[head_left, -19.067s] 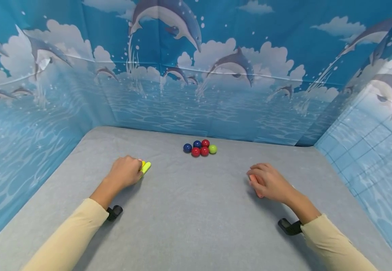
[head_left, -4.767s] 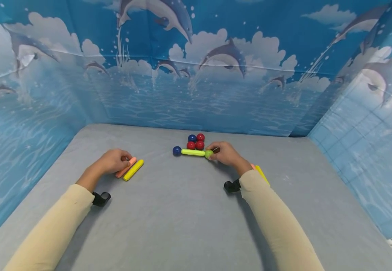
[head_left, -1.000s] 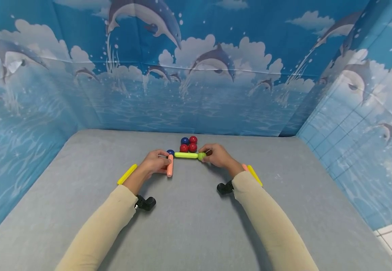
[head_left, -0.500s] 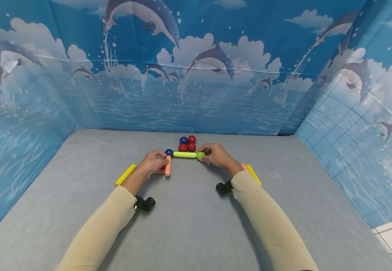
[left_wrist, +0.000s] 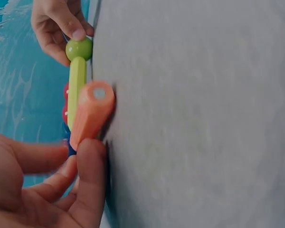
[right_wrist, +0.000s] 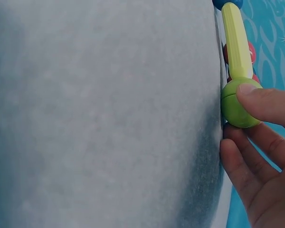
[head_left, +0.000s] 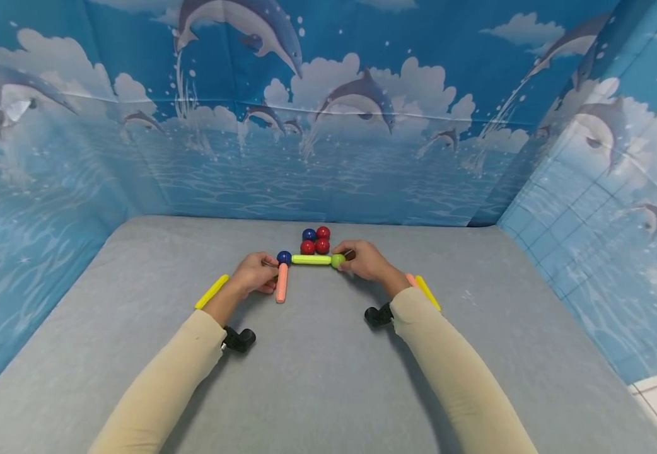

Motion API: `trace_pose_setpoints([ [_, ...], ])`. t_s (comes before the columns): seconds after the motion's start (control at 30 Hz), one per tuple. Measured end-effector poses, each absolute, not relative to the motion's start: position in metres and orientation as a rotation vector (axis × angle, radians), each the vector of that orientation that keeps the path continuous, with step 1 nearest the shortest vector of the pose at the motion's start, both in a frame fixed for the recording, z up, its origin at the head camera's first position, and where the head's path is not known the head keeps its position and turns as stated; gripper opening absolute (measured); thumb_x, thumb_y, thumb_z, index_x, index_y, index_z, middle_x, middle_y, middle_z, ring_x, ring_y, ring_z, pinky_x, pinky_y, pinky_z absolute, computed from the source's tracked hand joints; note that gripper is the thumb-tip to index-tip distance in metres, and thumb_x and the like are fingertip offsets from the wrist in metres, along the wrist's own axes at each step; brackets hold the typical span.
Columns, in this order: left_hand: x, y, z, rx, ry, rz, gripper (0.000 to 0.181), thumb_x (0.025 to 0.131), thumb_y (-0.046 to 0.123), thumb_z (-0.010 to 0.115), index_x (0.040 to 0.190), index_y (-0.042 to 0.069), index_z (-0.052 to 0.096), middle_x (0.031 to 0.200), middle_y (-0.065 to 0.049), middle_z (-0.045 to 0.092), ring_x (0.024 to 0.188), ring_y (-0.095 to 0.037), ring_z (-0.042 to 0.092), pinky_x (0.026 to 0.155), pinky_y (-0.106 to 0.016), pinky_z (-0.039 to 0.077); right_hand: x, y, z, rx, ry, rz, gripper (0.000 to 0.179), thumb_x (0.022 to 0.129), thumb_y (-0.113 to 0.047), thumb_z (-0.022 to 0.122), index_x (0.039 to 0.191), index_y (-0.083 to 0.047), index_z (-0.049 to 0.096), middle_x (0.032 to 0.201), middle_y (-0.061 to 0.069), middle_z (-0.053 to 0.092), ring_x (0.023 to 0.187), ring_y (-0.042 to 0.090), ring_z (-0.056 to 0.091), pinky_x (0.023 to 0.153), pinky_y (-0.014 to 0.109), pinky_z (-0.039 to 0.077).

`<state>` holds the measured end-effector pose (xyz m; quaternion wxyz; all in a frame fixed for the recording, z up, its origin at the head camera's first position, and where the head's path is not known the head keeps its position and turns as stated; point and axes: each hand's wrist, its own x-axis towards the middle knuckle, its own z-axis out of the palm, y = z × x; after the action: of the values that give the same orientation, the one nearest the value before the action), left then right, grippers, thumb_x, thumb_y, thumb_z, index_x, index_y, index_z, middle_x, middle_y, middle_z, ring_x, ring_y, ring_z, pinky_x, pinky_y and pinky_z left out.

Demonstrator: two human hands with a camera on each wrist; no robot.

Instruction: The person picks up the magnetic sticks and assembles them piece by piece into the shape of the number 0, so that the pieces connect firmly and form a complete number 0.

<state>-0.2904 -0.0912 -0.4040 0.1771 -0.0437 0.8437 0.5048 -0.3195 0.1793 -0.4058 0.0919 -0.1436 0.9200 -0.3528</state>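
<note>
A yellow-green rod [head_left: 311, 259] joins a blue ball [head_left: 284, 257] to a green ball [head_left: 337, 260]. From the blue ball an orange rod [head_left: 280, 284] extends toward me. My left hand [head_left: 253, 275] is at the left of this corner, its fingers loosely spread. In the left wrist view one fingertip overlaps the orange rod [left_wrist: 93, 111], and another finger, blurred, is at the blue ball. My right hand [head_left: 364, 260] pinches the green ball, its thumb on top in the right wrist view.
Behind the yellow-green rod sit three red balls [head_left: 323, 246] and one more blue ball [head_left: 309, 234]. A yellow rod [head_left: 212, 292] lies by my left wrist. Another yellow rod [head_left: 427, 293] and an orange rod [head_left: 412, 279] lie beside my right forearm. A dolphin-print curtain [head_left: 328, 164] borders the grey table [head_left: 317, 378].
The orange rod and yellow-green rod have come from the sides to join the balls. Over the last half second, my left fingers have slipped off the orange rod, which has shifted slightly toward me.
</note>
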Motion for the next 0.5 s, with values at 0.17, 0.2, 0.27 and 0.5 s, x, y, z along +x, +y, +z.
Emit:
trace_pose_setpoints([
  [0.17,-0.298,-0.092,-0.402,0.016,2.65,1.248,0.031,0.101,0.012,0.045,0.129,0.006,0.057,0.115,-0.015,0.062,0.08,-0.02,0.061,0.063,-0.026,0.051,-0.32,0.179,-0.404,-0.423,2.739,-1.039,0.034,0.093,-0.011,0.066,0.127,-0.012,0.065,0.134,0.011,0.061,0.122,0.03,0.06,0.094,0.043,0.054],
  [0.2,-0.3,-0.091,-0.401,0.077,2.698,1.206,0.032,0.101,0.012,0.045,0.13,0.007,0.056,0.119,-0.016,0.062,0.087,-0.023,0.062,0.067,-0.028,0.052,-0.32,0.18,-0.404,-0.423,2.743,-1.034,0.034,0.094,-0.01,0.065,0.127,-0.012,0.065,0.134,0.011,0.061,0.122,0.031,0.06,0.094,0.043,0.055],
  [0.27,-0.304,-0.09,-0.401,0.216,2.773,1.109,0.036,0.099,0.01,0.045,0.133,0.008,0.057,0.127,-0.017,0.061,0.104,-0.028,0.062,0.078,-0.036,0.053,-0.32,0.18,-0.404,-0.416,2.744,-1.029,0.034,0.094,-0.01,0.065,0.127,-0.012,0.065,0.134,0.011,0.062,0.122,0.03,0.06,0.094,0.043,0.054],
  [0.5,-0.317,-0.091,-0.4,0.426,2.792,0.955,0.038,0.098,0.008,0.054,0.135,0.012,0.06,0.136,-0.017,0.06,0.127,-0.034,0.054,0.102,-0.05,0.047,-0.321,0.181,-0.406,-0.456,2.74,-1.033,0.035,0.096,-0.015,0.063,0.131,-0.011,0.063,0.133,0.012,0.062,0.119,0.03,0.06,0.097,0.044,0.052],
])
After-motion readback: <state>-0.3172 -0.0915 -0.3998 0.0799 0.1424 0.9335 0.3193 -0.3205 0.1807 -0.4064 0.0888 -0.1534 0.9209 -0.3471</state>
